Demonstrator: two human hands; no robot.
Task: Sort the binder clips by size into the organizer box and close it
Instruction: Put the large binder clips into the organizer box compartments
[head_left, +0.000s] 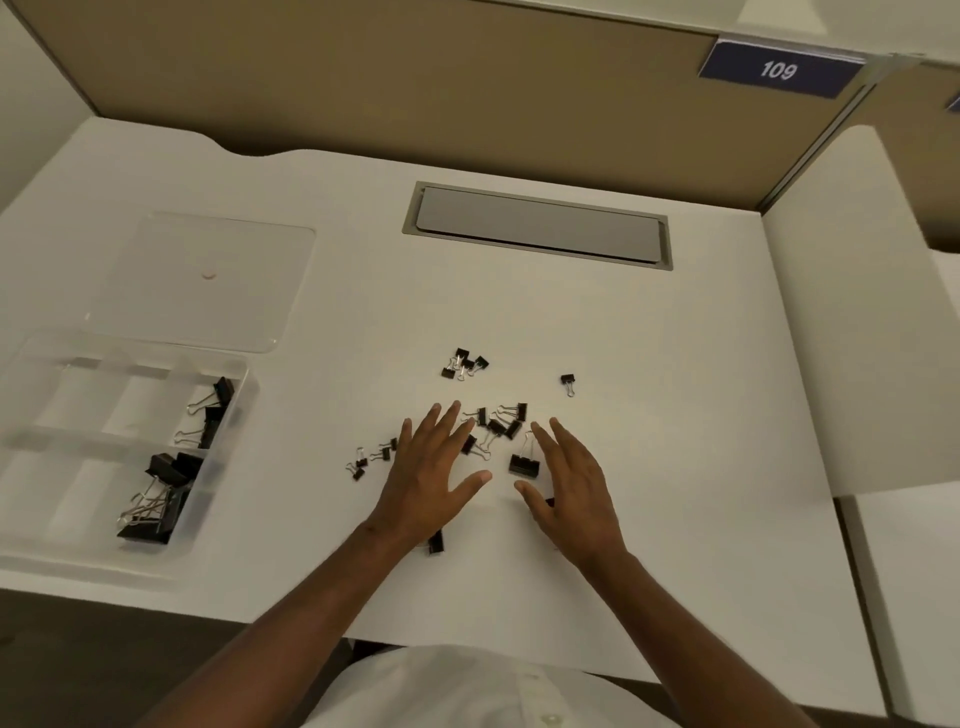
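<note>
Black binder clips lie scattered on the white desk: a small cluster (464, 363) further back, a lone small clip (568, 382) to the right, several between my hands (498, 423), and tiny ones (370, 457) left of my left hand. A large clip (523, 464) lies just left of my right hand. My left hand (434, 470) and right hand (571, 480) hover flat over the pile, fingers spread, holding nothing. The clear organizer box (78, 457) stands at the left with medium clips (213, 415) in one compartment and large clips (158, 493) in the one nearer me.
The box's clear lid (208, 280) lies flat on the desk behind the box. A grey cable hatch (537, 226) is set into the desk at the back. A tan partition with a "109" sign (777, 70) closes off the far side.
</note>
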